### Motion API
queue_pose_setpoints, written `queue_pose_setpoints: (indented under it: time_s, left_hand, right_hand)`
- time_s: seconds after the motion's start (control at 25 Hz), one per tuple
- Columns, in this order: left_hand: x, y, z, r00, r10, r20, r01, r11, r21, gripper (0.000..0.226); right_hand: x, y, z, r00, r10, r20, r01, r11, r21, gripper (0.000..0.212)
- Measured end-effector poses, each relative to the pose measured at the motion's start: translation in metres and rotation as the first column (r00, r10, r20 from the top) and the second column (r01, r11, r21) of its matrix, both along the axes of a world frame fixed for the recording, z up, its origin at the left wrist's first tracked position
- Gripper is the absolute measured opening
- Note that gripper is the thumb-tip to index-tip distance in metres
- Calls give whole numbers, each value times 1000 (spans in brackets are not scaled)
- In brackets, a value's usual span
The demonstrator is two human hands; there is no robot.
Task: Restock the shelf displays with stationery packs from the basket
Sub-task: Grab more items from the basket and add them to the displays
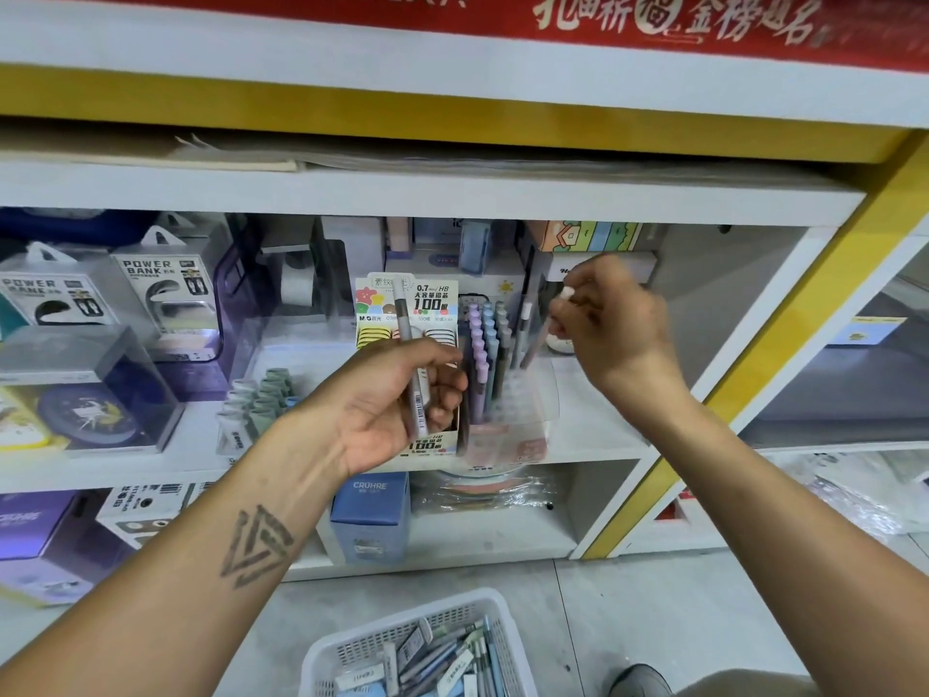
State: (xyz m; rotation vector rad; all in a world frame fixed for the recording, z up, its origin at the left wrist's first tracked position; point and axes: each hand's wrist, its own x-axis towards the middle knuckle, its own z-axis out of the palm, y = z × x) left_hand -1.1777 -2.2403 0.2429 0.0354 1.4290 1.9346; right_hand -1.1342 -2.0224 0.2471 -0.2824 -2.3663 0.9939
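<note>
Left hand (397, 399) grips a spare grey pen (409, 364). Right hand (608, 319) pinches another pen (540, 339) over the clear pen display (502, 389) (mid-shelf). Align the tip with a free slot, then lower it straight. White basket (352, 646) sits near, below.

White shelf (593, 445) with pen display (490, 364), power-bank boxes (166, 294); basket (417, 646) on floor (653, 611)

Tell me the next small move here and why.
Probably lower the pencil pinched by the right hand into the clear pen stand: its tip already hangs above the stand's free right side, while the left hand holds another ready.
</note>
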Motion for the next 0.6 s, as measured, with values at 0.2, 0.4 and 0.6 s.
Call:
queue_pose_setpoints:
  time_s: [0.2, 0.4, 0.6]
  left_hand:
    - [2, 6, -1, 997, -21, 71, 21, 1000, -5, 16]
    - [4, 7, -4, 999, -39, 32, 39, 999, 17, 14]
    - [2, 2, -6, 997, -81, 17, 80, 994, 72, 27]
  right_hand:
    - [-10, 2, -19, 998, 61, 21, -64, 981, 182, 10]
    - [-18, 4, -29, 996, 80, 38, -88, 964, 250, 12]
    - [-23, 1, -33, 990, 137, 27, -139, 946, 294, 9]
